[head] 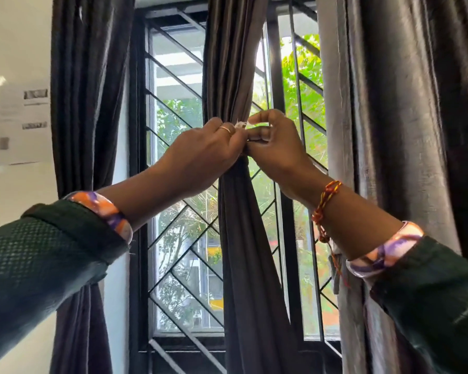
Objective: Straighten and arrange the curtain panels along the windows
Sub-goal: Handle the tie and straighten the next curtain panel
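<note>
A white wall (16,49) fills the left of the view, with several printed sheets (22,125) stuck to it, too blurred to read. Beside it stands a tall window (179,157) in a dark frame, barred by a black grille (173,76) of diagonal and straight rods; green leaves and part of a building show through the glass.

Three dark curtain panels hang along the window. The left panel (89,90) falls beside the wall at the window's left edge. The middle panel (233,63) hangs before the centre of the window and is gathered tight at mid-height, flaring out again below the pinch. The right panel (405,103) covers the window's right edge, with a paler lining at its inner side.

Two hands meet at the gathered waist of the middle panel. The left hand (211,149), with one ring (226,129) on a finger, has its grip closed round the bunched cloth. The right hand (276,141) has its fingers pinched on a small pale tie (239,125) at the same spot, just touching the left hand's fingers; whether the tie already goes round the panel cannot be told.

Both arms wear dark green sleeves, the left sleeve (38,260) and right sleeve (438,298), each with one patterned orange and purple cuff. One red and yellow thread (326,203) circles the right wrist.
</note>
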A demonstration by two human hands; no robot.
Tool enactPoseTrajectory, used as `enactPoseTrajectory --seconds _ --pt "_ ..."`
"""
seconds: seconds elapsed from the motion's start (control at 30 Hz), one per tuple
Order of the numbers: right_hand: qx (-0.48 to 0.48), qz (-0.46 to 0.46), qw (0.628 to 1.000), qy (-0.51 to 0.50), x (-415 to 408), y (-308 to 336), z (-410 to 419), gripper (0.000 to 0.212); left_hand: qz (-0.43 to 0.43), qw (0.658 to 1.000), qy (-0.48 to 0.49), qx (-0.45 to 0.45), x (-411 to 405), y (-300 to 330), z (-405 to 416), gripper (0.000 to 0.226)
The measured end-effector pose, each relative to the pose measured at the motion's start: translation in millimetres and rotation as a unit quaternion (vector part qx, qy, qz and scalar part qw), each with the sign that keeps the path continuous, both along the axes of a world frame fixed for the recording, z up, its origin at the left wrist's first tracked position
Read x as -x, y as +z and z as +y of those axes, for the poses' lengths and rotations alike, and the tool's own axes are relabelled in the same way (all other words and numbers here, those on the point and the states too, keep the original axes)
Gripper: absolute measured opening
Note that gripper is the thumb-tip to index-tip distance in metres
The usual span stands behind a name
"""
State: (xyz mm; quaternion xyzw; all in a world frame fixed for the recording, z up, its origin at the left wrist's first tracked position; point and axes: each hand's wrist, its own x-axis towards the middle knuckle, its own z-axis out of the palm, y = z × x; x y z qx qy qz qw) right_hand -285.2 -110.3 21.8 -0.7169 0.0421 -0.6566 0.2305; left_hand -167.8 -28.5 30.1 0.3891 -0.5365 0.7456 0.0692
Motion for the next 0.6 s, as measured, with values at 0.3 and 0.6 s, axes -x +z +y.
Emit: enactPoseTrajectory --seconds 0.3,0.6 --pt "-0.046 -0.096 0.994 -0.025 -12 -32 10 0.039 0.014 0.987 0.161 0.016 19 -7 -1 0.031" --pt "-0.126 0.031 0.988 0.08 -9 -62 1 0.03 0.431 0.854 -0.036 -0.291 16 25 2 0.026"
